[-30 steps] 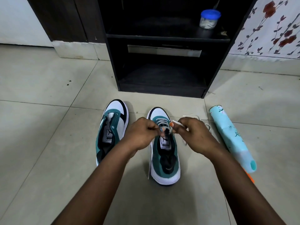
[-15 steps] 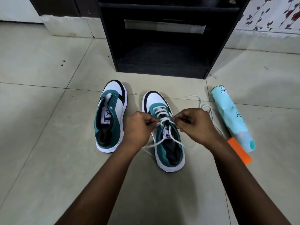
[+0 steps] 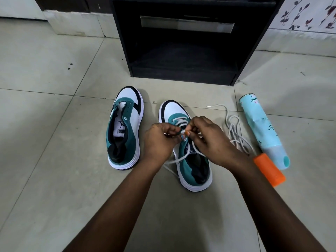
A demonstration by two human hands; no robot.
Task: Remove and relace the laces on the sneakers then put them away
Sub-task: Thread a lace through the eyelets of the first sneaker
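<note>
White cord is pinched between both grips: the left hand (image 3: 160, 140) and the right hand (image 3: 209, 140) meet fingertip to fingertip over the tongue of the right sneaker (image 3: 185, 148), each nipping the lace (image 3: 179, 122) near the upper eyelets. Lower rows are already crossed; two free tails trail off toward the heel side. So relacing is under way on this shoe, by my reading, with the top eyelets left to thread. Next call: feed a tip through the next hole and pull both sides even. Beside it, the left sneaker (image 3: 124, 128) sits on the floor unlaced, and its loose lace (image 3: 234, 131) lies coiled near an aqua can (image 3: 263, 131). Behind, the dark cabinet (image 3: 181, 66) waits open.
</note>
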